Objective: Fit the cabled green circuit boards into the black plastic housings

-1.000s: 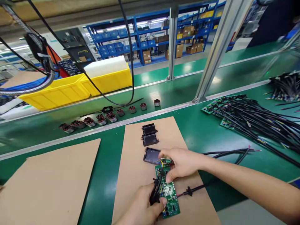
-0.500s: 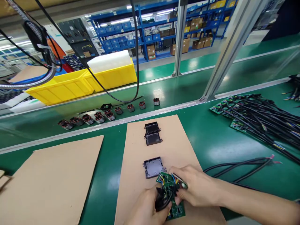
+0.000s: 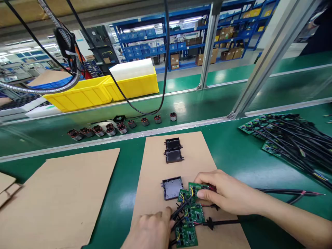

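Note:
Several green circuit boards (image 3: 186, 235) with black cables (image 3: 178, 211) and small coloured wires lie bunched on the cardboard sheet (image 3: 149, 173). My right hand (image 3: 223, 190) pinches the upper board (image 3: 195, 188) between thumb and fingers, raised at the top of the bunch. At the left side, my left hand (image 3: 153, 230) is closed around the black cables, its fingertips partly hidden. Just beyond the boards lies an open black plastic case (image 3: 173, 188) with a grey inside. Two more black cases (image 3: 173, 155) touch each other farther up the sheet.
A pile of wired boards (image 3: 290, 135) covers the right of the green bench. Another cardboard sheet (image 3: 67, 193) lies left. Motor-like metal cylinders (image 3: 111, 129) line the far side of the metal rail, before yellow bins (image 3: 135, 84). A black cable (image 3: 166, 69) hangs ahead; a metal post (image 3: 272, 58) stands right.
My right hand has moved up and right, separating a board from the clump. The other boards are now spread out below it. My left hand has shifted slightly left, and the view has tilted.

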### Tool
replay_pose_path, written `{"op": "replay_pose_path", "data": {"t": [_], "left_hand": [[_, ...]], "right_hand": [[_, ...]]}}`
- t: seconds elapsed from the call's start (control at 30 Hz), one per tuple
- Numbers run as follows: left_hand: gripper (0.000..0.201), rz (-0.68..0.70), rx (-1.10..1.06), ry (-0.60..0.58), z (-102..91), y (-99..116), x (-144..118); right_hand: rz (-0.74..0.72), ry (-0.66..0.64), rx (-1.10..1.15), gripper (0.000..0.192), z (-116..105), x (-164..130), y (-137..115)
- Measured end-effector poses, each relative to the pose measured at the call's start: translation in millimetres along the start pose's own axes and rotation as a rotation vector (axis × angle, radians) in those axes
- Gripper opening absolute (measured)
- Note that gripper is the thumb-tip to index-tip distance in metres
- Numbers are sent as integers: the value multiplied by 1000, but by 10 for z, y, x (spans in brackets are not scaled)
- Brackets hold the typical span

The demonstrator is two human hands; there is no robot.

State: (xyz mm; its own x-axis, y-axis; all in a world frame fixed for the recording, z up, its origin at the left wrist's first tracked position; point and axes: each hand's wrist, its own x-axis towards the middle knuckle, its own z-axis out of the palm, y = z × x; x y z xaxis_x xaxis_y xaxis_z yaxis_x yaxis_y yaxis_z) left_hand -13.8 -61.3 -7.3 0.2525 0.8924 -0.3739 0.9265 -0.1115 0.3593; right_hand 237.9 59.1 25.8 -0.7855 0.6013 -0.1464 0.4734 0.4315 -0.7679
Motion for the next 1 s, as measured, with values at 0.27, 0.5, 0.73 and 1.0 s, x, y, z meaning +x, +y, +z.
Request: {"op": "replay_pose_path", "data": {"t": [0.27,0.5,0.73,1.0], "left_hand": [[35,22,-563,209,-504,180,151],[10,-110,-396,295,-412,47,441],[14,-79,-530,246,-452,-83,477],[23,31,-531,310,-406,-169,455]], "right_hand": [[-87,-47,115,13,69,415,-182],[-60,137,-233,24,302,556,-251],[-51,67,-342,26,238,550,-319],[-75,100,-102,10,-1,463,-181]]}}
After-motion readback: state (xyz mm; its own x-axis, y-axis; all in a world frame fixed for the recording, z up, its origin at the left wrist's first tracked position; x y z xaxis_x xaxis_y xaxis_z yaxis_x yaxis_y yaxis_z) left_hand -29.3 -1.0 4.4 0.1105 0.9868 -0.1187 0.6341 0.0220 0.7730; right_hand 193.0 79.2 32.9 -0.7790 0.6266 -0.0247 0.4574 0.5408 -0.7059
